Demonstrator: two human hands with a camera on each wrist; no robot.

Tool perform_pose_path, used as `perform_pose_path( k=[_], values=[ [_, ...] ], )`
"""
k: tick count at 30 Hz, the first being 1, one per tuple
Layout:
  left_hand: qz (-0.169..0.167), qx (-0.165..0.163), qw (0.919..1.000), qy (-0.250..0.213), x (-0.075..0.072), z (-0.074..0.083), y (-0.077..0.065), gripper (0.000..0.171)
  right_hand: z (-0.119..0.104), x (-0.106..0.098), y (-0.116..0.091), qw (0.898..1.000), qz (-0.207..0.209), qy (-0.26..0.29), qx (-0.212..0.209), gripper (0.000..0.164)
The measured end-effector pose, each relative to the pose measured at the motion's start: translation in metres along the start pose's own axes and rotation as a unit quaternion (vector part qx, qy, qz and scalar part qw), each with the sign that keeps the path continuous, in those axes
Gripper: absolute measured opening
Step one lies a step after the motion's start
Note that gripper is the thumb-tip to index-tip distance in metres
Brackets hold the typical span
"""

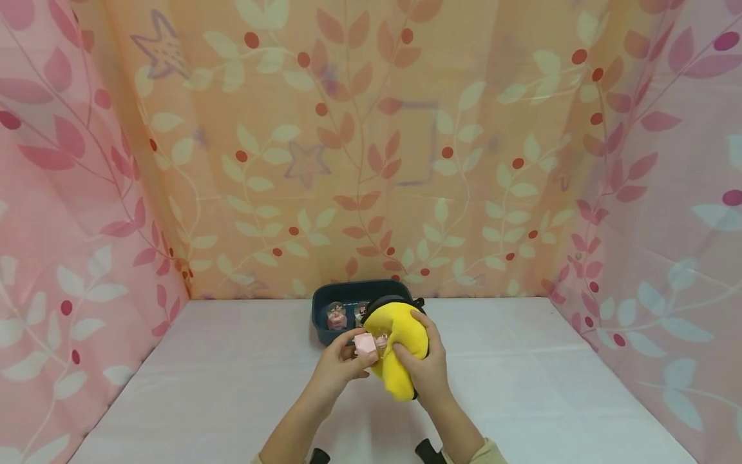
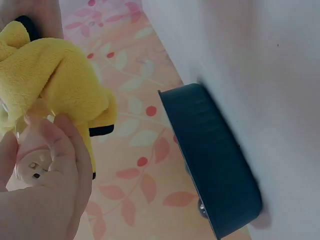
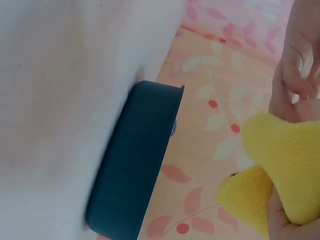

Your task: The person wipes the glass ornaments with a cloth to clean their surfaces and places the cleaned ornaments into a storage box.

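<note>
My left hand pinches a small pink trinket with a faceted base and a clear part at its other end. That clear end is pushed up against a yellow plush item with black trim, partly hidden in its folds. In the left wrist view, the fingers and thumb wrap the pink trinket right beside the fuzzy yellow cloth. My right hand grips the yellow plush from its right side, thumb on the front. In the right wrist view, a soft yellow flap hangs below the fingers.
A dark teal plastic box stands on the white tabletop just behind my hands. Inside it are small clear-topped pink trinkets. The plush overlaps the box's right side. Patterned cloth walls surround the table at back and sides.
</note>
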State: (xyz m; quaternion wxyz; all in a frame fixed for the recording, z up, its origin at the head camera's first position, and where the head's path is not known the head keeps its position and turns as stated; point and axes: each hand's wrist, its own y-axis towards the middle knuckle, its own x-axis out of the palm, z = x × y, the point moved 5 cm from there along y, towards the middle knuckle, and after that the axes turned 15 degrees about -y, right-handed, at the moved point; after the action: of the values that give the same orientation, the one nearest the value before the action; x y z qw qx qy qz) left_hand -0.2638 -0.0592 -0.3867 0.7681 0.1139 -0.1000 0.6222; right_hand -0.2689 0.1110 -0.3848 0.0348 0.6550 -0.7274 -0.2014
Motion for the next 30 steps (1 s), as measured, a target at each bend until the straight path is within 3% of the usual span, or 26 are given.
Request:
perform_pose_path(
  k=[12, 19, 21, 25, 30],
  values=[
    [-0.015, -0.038, 0.9972, -0.063, -0.004, -0.006, 0.001, 0.066, 0.007, -0.004, 0.005, 0.996, 0.007, 0.063, 0.059, 0.061],
    [-0.023, -0.042, 0.9943, -0.096, -0.004, -0.004, -0.001, 0.06, 0.013, -0.009, 0.004, 0.985, 0.02, 0.134, 0.11, 0.061],
    [-0.021, -0.039, 0.9941, -0.099, -0.005, -0.003, -0.002, 0.06, 0.011, -0.011, 0.002, 0.987, 0.029, 0.135, 0.085, 0.062],
    [-0.015, -0.036, 0.9928, -0.113, -0.003, -0.002, -0.002, 0.062, -0.001, -0.01, -0.005, 0.996, 0.031, 0.087, -0.013, 0.066],
    [-0.014, -0.029, 0.9916, -0.125, 0.004, -0.001, -0.005, 0.067, -0.014, 0.003, -0.011, 0.994, -0.003, 0.016, -0.107, 0.065]
  ],
)
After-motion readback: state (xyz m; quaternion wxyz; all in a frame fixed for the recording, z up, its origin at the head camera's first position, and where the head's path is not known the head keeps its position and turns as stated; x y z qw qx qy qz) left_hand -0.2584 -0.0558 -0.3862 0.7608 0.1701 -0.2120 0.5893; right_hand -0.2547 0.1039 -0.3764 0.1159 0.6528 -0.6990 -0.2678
